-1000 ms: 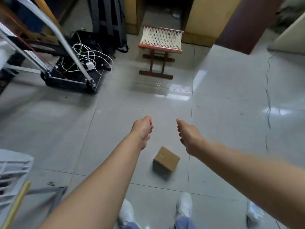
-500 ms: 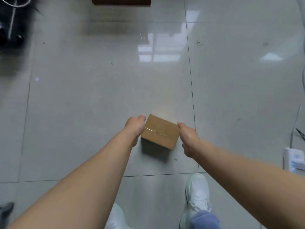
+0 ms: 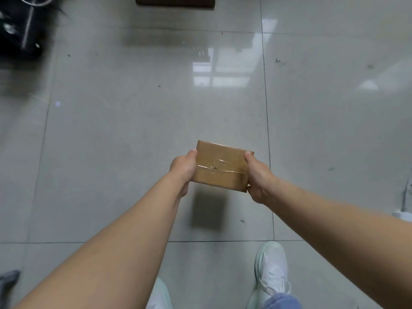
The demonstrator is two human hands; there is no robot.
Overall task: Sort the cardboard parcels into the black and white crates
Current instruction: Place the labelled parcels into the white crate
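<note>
Cardboard parcel [image 3: 223,168], brown and taped across its top, hangs above the tiled floor [image 3: 133,130], gripped at its two ends by both hands. The left hand [image 3: 181,169] clasps the left end, with its thumb on the top edge. The right hand [image 3: 258,177] clasps the right end in the same way. The fingers of both hands wrap under the parcel and are mostly hidden. A dark shadow [image 3: 208,206] lies on the floor just below the parcel. A white shoe [image 3: 270,268] stands on the floor lower right. A blurred black object [image 3: 20,30] sits at the upper left, well apart from the parcel
</note>
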